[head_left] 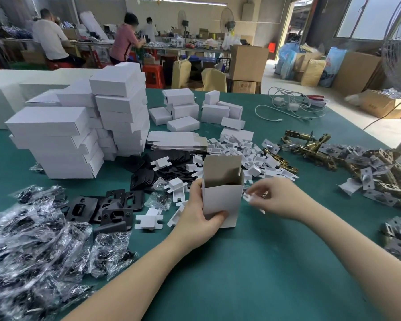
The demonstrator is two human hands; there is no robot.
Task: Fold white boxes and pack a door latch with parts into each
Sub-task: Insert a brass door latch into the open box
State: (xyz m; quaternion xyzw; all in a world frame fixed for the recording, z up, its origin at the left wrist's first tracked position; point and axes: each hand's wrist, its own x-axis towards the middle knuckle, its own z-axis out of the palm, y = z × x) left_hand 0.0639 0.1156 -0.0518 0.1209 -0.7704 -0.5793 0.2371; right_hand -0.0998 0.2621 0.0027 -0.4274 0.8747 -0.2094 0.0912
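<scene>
1. Left hand [200, 213] is gripping the upright open white box [220, 200], mid-bench toward the near edge
2. Right hand [272, 198] is pinching a small white-wrapped part [249, 197] just beside it
3. Risk: part is likely snagging the raised flap, tipping the box

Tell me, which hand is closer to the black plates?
Left. The left hand holds the open white box just right of the black plates; the right hand is farther right, beyond the box.

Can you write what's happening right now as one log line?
left hand: holds open white box upright | right hand: pinches small part beside box | lid: open
</scene>
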